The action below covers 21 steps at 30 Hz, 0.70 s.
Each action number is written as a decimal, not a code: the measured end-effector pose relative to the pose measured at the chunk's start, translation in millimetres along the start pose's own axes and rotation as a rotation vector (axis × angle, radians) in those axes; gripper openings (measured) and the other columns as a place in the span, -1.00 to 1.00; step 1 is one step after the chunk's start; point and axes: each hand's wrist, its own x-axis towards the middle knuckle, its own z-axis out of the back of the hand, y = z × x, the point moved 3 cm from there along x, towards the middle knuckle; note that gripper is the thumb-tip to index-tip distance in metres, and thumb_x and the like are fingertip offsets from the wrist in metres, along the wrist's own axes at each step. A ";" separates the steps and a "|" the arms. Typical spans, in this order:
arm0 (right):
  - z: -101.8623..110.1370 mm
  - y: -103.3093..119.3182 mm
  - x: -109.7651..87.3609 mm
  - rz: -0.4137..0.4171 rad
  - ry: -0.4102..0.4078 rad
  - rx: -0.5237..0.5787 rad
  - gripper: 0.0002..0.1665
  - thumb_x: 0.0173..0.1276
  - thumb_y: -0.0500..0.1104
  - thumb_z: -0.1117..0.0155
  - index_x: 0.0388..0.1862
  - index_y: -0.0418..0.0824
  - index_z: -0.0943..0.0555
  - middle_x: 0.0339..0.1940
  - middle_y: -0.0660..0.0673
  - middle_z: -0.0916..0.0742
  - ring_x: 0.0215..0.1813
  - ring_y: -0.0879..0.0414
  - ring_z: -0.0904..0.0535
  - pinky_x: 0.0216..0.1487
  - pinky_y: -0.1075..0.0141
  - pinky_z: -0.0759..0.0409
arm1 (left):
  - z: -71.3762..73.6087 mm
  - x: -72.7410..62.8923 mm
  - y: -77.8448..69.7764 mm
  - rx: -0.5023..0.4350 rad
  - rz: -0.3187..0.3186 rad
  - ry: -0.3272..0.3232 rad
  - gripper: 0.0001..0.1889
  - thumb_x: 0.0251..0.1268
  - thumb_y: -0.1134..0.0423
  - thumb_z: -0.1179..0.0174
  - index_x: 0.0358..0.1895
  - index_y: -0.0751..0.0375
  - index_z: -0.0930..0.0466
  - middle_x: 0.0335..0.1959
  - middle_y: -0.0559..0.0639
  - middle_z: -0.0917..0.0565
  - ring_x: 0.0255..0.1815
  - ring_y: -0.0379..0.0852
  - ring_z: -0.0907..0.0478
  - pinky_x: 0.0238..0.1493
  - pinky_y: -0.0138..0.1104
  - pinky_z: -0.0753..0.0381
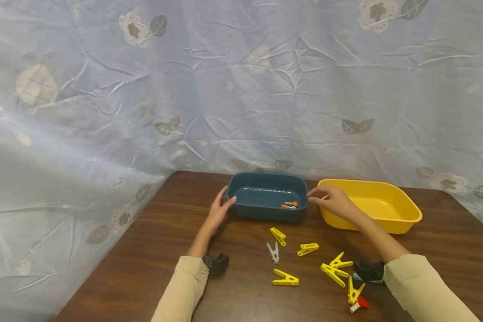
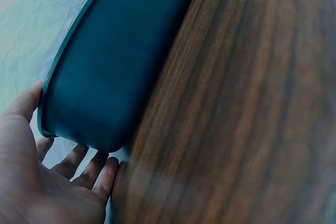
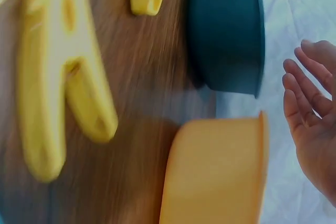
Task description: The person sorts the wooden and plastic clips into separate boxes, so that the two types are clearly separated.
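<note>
A dark blue plastic basin (image 1: 265, 212) stands on the table, with two small orange-and-white clips (image 1: 290, 205) inside near its right end. My left hand (image 1: 219, 210) rests at its left end, thumb at the rim and fingers against the outer wall; the left wrist view shows these fingers (image 2: 89, 169) extended along the basin's end. Beside the opposite end is my right hand (image 1: 336, 203), fingers loosely bent and nothing in them. It overlaps the yellow basin (image 1: 386, 223) in the head view. In the right wrist view, a gap separates the fingers from the blue basin (image 3: 228, 35).
Several yellow clothespins (image 1: 285, 278) lie scattered in front of the basins, along with a grey clothespin (image 1: 273, 253) and a red-and-white clip (image 1: 359, 305). The brown wooden table (image 1: 153, 250) ends at a floral curtain (image 1: 241, 89) behind the basins.
</note>
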 end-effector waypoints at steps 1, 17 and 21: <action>3.0 0.5 -4.7 0.009 -0.001 -0.005 -0.75 0.29 -0.15 -0.23 -0.15 -0.29 -0.64 -0.24 -0.09 -0.67 -0.18 -0.01 -0.54 -0.14 0.08 -0.53 | 0.2 0.0 0.1 0.005 0.002 0.000 -0.28 0.30 0.10 -0.11 0.42 0.22 0.00 0.33 0.38 -0.13 0.31 0.28 -0.08 0.24 0.04 -0.08; 44.9 20.0 -103.4 0.090 -0.032 -0.001 -0.85 0.30 -0.22 -0.21 -0.16 -0.10 -0.62 -0.25 0.05 -0.68 -0.26 0.24 -0.52 -0.27 0.34 -0.53 | -0.9 -2.2 -2.4 0.037 0.013 -0.003 -0.30 0.30 0.04 -0.11 0.42 0.12 -0.04 0.34 0.30 -0.14 0.31 0.23 -0.11 0.22 0.03 -0.16; 43.0 21.5 -125.2 0.073 -0.005 0.053 -0.83 0.29 -0.24 -0.22 -0.15 -0.05 -0.62 -0.24 0.12 -0.66 -0.27 0.23 -0.56 -0.32 0.34 -0.55 | 1.0 -1.1 -2.9 0.011 0.029 0.016 -0.31 0.31 0.10 -0.11 0.42 0.16 -0.04 0.35 0.32 -0.11 0.33 0.25 -0.06 0.22 0.06 -0.12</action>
